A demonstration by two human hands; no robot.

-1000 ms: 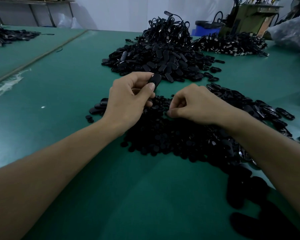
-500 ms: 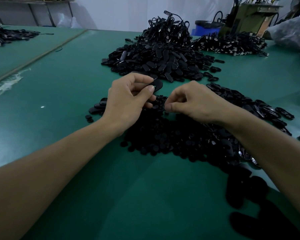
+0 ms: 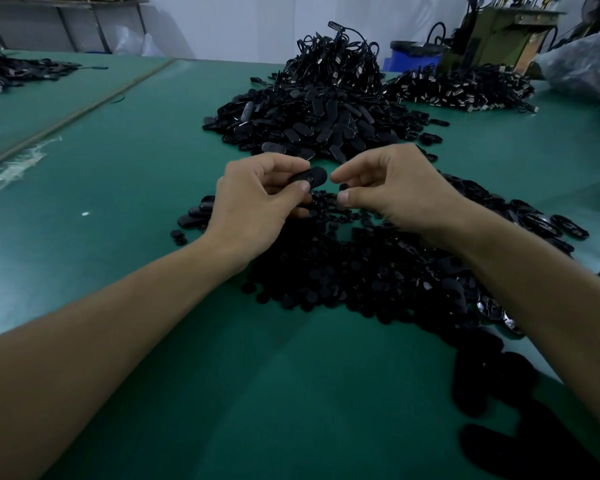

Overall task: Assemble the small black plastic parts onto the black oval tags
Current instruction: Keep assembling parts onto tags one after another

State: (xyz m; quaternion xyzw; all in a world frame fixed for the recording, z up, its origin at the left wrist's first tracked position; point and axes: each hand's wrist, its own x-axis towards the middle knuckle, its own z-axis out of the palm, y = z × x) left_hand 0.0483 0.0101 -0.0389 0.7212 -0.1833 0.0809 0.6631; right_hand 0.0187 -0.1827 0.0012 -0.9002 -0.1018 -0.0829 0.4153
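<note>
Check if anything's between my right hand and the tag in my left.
Nothing visible. The left hand holds the oval tag; the right hand, seemingly pinching a small part, faces its free end across a bare gap.

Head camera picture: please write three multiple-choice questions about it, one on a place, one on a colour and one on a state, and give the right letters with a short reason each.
1. Where does the heap of small round parts lie?
A. On the far left table
B. Just below the two hands, nearest the person
C. In a blue bin

2. What colour is the table top?
A. White
B. Red
C. Green

3. How is the oval tag at the left hand?
A. Pinched between thumb and fingers, held above the table
B. Lying flat on the table
C. Hanging from a cord

Answers:
1 B: the heap spreads under both wrists.
2 C: green shows all round the heaps.
3 A: the thumb presses on it in the air. The right hand beside it seems to pinch a small part.
</note>
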